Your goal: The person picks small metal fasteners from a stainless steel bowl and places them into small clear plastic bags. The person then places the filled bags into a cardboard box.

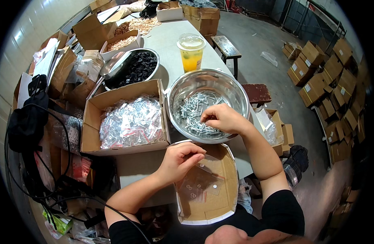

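Observation:
My right hand [223,118] reaches into a shiny metal bowl [238,87], its fingers curled in at the pile of silver screws [195,103]. Whatever those fingertips grip is hidden. Over the far edge of a shallow cardboard tray [207,215], my left hand [182,160] is closed, thumb pressed toward the fingers. I cannot make out what it holds. In the tray lie a few small clear zip bags [213,185] with little white round pieces in them. Left of the bowl, an open cardboard box [126,150] is heaped with filled clear bags [132,122].
Behind the box stands a metal bowl of black parts [138,67]. A cup of yellow drink [191,53] is beside the screw bowl. Farther back are wooden pegs [142,26] on the white table [170,34]. A stool [225,46] and stacked cartons [333,81] stand right.

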Motion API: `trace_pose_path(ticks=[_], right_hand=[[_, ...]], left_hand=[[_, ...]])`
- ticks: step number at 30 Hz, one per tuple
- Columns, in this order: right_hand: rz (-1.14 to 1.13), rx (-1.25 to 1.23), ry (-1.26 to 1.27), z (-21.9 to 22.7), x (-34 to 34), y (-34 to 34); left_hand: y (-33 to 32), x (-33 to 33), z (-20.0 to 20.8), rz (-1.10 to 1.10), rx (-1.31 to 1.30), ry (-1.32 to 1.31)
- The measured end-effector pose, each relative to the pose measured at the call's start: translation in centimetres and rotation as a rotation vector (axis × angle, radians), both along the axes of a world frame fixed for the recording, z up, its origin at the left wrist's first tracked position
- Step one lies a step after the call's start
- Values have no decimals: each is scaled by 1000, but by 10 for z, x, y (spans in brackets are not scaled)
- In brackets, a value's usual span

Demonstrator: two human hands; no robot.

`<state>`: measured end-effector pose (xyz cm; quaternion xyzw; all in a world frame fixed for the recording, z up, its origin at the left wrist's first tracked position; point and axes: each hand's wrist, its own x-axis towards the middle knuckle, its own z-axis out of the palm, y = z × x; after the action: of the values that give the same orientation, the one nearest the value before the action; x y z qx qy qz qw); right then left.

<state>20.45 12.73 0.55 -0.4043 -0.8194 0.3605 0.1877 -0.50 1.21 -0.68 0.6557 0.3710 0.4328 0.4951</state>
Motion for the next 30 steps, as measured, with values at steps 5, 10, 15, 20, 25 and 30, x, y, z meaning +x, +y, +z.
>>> trace_pose_path(ticks=[5,10,15,20,25,30], right_hand=[[5,1,7,-1,0,0],[1,2,16,0,0,-1],[-2,4,16,1,0,-1],[-5,-24,27,4,0,-1],[58,-689,514,17,7,-6],[242,-915,678,37,7,-30]], left_hand=[[-4,-5,5,-40,-85,44],[-3,-8,2,-10,-145,47],[-4,-4,12,-43,-387,-149],[0,-5,6,-54,-363,-187],[-2,-6,9,26,-398,-240],[2,-11,18,200,9,-92]])
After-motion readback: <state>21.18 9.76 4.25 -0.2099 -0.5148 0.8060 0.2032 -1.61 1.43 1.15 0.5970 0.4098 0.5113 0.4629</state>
